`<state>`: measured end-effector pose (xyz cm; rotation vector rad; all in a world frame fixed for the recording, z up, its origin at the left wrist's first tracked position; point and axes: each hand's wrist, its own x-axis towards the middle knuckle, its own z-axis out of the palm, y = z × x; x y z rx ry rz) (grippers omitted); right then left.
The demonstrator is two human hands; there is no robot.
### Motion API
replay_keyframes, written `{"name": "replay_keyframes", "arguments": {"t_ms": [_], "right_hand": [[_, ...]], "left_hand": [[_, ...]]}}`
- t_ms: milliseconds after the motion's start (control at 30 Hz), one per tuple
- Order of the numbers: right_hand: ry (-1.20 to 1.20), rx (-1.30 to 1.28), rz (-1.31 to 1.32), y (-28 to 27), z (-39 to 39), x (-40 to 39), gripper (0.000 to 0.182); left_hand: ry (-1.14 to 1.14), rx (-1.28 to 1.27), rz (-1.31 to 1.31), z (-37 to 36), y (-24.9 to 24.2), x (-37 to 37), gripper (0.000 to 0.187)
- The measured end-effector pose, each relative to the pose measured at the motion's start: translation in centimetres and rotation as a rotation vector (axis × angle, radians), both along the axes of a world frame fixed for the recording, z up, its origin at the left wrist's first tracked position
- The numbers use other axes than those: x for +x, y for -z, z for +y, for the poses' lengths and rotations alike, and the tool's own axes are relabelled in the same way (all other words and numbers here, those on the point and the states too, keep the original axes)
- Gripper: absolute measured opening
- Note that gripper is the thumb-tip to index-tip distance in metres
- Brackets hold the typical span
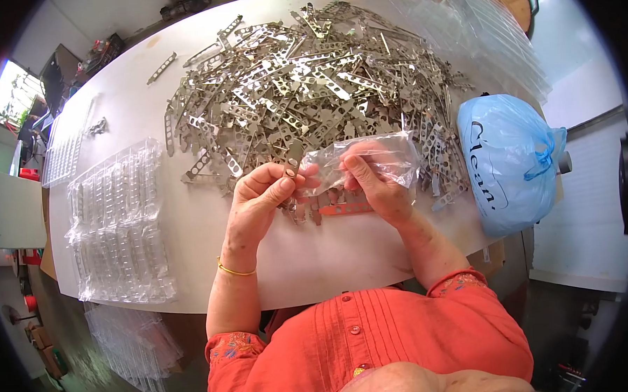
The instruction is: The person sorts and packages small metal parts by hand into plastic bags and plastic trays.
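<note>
My left hand point(261, 198) pinches a small perforated metal bracket point(293, 167) between thumb and fingers, its end at the mouth of a clear plastic bag point(372, 157). My right hand point(377, 186) grips that bag and holds it open just above the table. A few more brackets point(332, 209) lie flat under both hands. Behind them a large heap of the same metal brackets point(309, 77) covers the middle and far side of the white table point(317, 259).
Rows of filled clear bags point(119, 225) lie at the left of the table, with more stacked below its edge point(131, 344). A blue plastic sack point(509, 163) sits at the right. Empty clear bags point(489, 34) are piled at the far right.
</note>
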<state>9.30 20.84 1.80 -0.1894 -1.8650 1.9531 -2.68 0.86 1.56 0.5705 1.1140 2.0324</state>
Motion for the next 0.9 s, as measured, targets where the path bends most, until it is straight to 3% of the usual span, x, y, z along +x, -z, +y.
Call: {"name": "replay_keyframes", "arguments": {"t_ms": [267, 333, 433, 700, 900], "right_hand": [[-0.109, 0.029, -0.033, 0.2, 0.1, -0.1, 0.018], [0.062, -0.105, 0.054, 0.1, -0.1, 0.0, 0.020], [0.117, -0.092, 0.080, 0.2, 0.9, 0.0, 0.021], [0.053, -0.047, -0.015, -0.2, 0.3, 0.1, 0.027], [0.103, -0.220, 0.040, -0.4, 0.7, 0.2, 0.036]], "left_hand": [[0.058, -0.020, -0.027, -0.2, -0.2, 0.1, 0.010], [0.015, -0.015, -0.022, -0.2, 0.0, 0.2, 0.010], [-0.034, -0.010, -0.007, -0.2, 0.0, 0.1, 0.010], [0.037, -0.016, 0.010, 0.1, 0.1, 0.3, 0.012], [-0.033, -0.005, -0.020, 0.4, -0.5, 0.7, 0.014]]}}
